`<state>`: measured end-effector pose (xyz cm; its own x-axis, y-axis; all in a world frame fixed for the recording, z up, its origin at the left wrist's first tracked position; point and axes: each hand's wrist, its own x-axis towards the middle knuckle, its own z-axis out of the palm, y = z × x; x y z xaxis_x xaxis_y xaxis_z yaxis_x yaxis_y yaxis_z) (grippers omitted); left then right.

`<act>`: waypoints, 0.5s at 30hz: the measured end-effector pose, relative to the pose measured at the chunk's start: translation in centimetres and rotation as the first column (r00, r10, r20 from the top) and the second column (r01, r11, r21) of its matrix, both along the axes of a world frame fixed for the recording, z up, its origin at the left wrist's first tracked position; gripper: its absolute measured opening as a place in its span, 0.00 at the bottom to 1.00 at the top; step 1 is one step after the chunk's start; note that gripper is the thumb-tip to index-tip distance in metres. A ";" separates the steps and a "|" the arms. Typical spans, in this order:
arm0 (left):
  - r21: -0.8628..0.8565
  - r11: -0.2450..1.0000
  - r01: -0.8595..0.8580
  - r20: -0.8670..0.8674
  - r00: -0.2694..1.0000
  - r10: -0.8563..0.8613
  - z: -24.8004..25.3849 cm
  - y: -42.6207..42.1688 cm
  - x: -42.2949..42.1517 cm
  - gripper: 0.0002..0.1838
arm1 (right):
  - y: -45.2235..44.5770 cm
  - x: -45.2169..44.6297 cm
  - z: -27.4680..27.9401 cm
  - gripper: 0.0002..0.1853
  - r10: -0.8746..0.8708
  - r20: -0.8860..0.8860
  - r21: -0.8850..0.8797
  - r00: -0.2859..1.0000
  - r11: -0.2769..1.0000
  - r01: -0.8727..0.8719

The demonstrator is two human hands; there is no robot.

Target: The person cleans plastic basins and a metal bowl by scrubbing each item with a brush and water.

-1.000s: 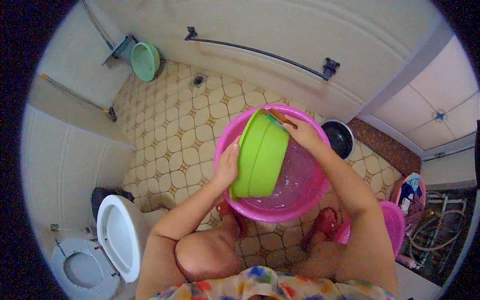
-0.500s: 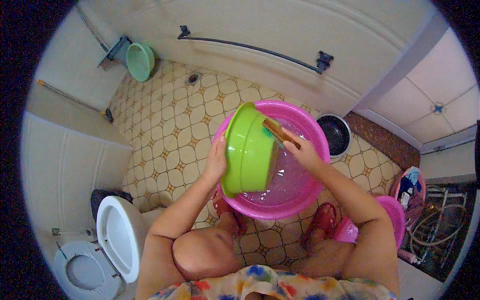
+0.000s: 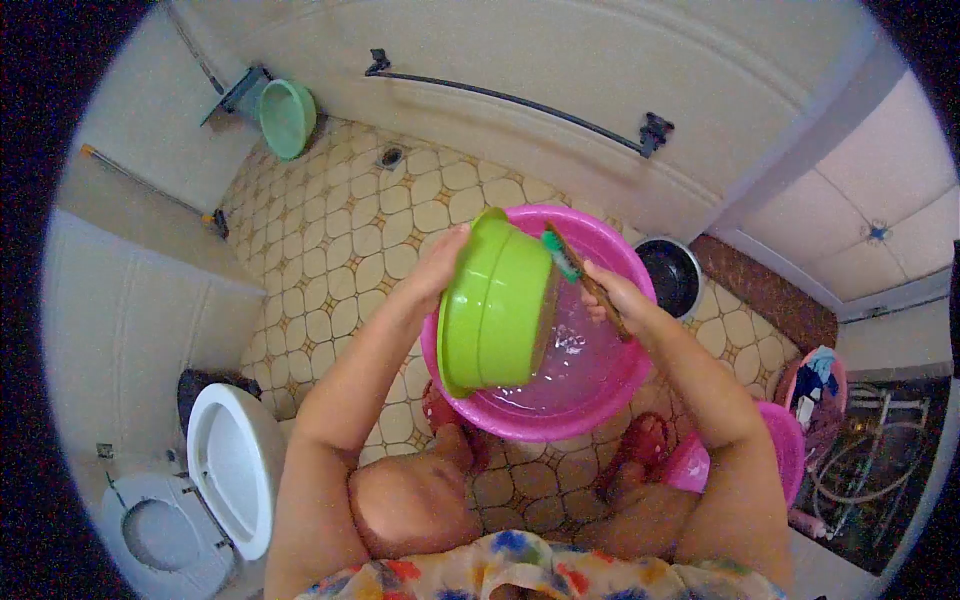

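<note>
A lime-green basin [image 3: 495, 310] is tipped on its side over a large pink tub [image 3: 640, 350] that holds water. My left hand [image 3: 440, 265] grips the green basin by its rim on the left. In my right hand [image 3: 620, 298] is a scrub brush [image 3: 585, 280] with a brown handle and green and white bristles. The bristles face the basin's outer base; whether they touch it I cannot tell.
Behind the tub on the right sits a dark round bowl [image 3: 668, 278]. A toilet [image 3: 165, 535] is at lower left, and a pale green basin [image 3: 287, 120] leans by the far wall. Another pink basin [image 3: 785, 450] and a laundry basket [image 3: 815, 395] stand at right.
The brush has swung more upright and moved slightly right, off the basin's side towards its base edge. My left hand has slid higher along the rim.
</note>
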<state>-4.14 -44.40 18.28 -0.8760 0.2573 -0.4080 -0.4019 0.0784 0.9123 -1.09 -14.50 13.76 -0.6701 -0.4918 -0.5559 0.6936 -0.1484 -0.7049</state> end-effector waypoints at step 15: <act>0.025 0.992 -0.123 0.173 0.978 0.117 1.4 -0.8 8.7 0.29 | 0.2 0.7 -6.2 0.23 0.019 -0.480 0.438 0.877 0.871 0.221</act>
<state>4.60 -45.17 19.68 -0.8197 0.1712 -0.5466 -0.5563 -0.0108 0.8309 -0.36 -14.33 7.58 -0.9335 -0.1684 -0.3166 0.2752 0.2296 -0.9336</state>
